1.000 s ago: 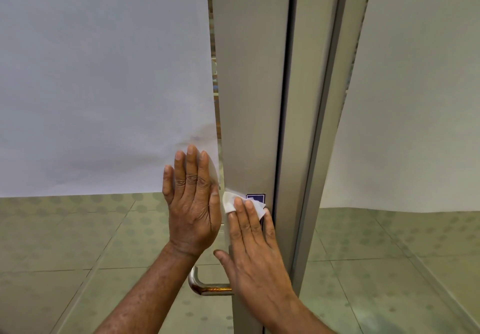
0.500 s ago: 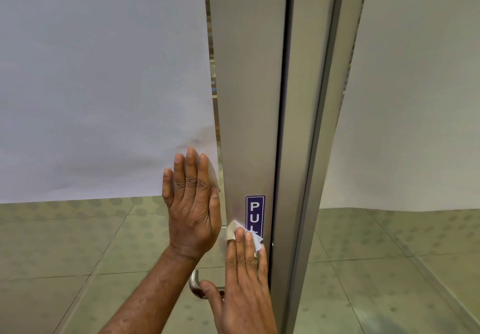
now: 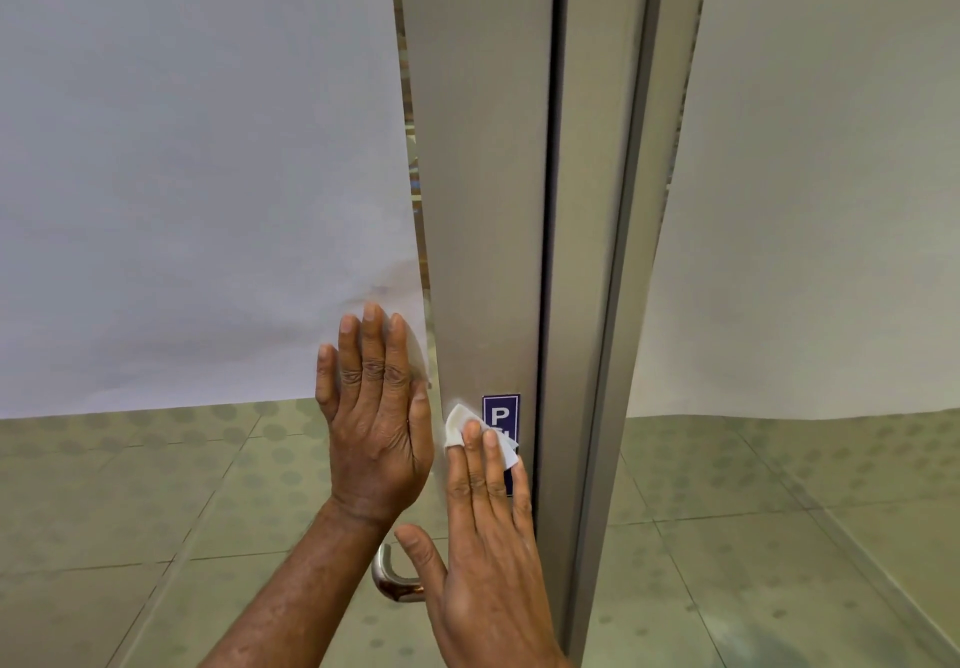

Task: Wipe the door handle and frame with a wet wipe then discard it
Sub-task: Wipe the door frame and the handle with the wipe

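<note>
My right hand [image 3: 488,527] lies flat on the grey metal door frame [image 3: 483,200], pressing a white wet wipe [image 3: 460,426] under its fingertips, over the lower part of a blue PULL sign [image 3: 500,410]. My left hand [image 3: 376,407] is spread flat against the glass door panel [image 3: 208,174], just left of the frame, holding nothing. The curved steel door handle [image 3: 392,582] shows below, between my left wrist and my right thumb, mostly hidden by my right hand.
A dark gap [image 3: 550,200] runs down between this frame and the neighbouring door's frame [image 3: 623,252]. White sheets cover the glass on both sides. A tiled floor with dotted patches [image 3: 156,511] is seen through the lower glass.
My right hand slid down the frame with the wipe, uncovering the sign, and has now come back up over its lower letters. My left hand stayed flat on the glass.
</note>
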The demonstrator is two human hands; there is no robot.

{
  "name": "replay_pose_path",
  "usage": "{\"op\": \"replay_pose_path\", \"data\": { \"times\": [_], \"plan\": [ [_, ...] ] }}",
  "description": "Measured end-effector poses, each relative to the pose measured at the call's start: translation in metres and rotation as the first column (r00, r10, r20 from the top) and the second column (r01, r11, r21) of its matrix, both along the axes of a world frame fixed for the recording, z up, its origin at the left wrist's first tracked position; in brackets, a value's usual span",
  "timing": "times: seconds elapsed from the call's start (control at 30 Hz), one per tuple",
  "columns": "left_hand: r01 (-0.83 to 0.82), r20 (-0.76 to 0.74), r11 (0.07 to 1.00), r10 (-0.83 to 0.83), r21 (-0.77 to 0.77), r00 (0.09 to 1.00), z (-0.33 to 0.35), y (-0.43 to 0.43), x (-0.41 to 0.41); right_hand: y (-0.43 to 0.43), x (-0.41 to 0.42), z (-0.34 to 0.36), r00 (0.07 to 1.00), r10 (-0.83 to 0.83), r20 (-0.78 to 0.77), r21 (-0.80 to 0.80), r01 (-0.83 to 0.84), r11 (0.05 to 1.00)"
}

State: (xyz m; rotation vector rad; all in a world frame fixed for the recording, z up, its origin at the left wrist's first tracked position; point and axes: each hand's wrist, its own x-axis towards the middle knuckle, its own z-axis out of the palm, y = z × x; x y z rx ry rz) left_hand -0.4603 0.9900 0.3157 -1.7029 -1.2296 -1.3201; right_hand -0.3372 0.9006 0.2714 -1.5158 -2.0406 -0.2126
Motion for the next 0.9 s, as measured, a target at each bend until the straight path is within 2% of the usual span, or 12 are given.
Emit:
{"op": "replay_pose_path", "data": {
  "times": [0.23,0.33,0.43,0.6,0.63,0.67,0.77,0.83,0.9],
  "plan": [
    [0.011,0.002,1.000,-0.011,0.000,1.000,0.001,-0.001,0.000,-0.005,0.010,-0.014,0.999,0.034,0.018,-0.118,-0.032,0.992],
    [0.013,0.005,1.000,-0.013,-0.002,1.000,0.002,-0.001,0.000,-0.008,0.012,-0.006,1.000,0.026,0.011,-0.250,-0.022,0.968],
    [0.017,0.009,1.000,-0.017,-0.012,1.000,0.001,-0.002,0.000,-0.006,0.018,-0.011,0.988,0.116,-0.099,-0.280,-0.140,0.950],
    [0.006,0.007,1.000,-0.006,-0.021,1.000,0.001,-0.002,0.000,-0.012,0.024,-0.010,0.991,0.127,-0.037,-0.391,-0.131,0.911],
    [0.004,0.006,1.000,-0.004,-0.021,1.000,0.001,-0.002,0.000,-0.012,0.025,-0.013,0.986,0.153,-0.073,-0.371,-0.169,0.913],
    [0.003,0.005,1.000,-0.003,-0.020,1.000,0.002,-0.002,0.000,-0.011,0.026,-0.018,0.968,0.177,-0.176,-0.400,-0.235,0.886],
    [0.005,0.004,0.999,-0.004,-0.032,1.000,0.002,-0.003,0.001,-0.020,0.036,-0.014,0.879,0.038,-0.476,-0.450,-0.280,0.848],
    [0.008,0.000,0.999,-0.008,-0.039,1.000,0.002,-0.004,0.001,-0.033,0.043,0.001,0.690,-0.072,-0.720,-0.402,-0.330,0.854],
    [0.006,-0.001,0.999,-0.006,-0.043,1.000,0.002,-0.004,0.001,-0.039,0.056,0.009,0.400,-0.230,-0.887,-0.374,-0.330,0.867]
  ]
}}
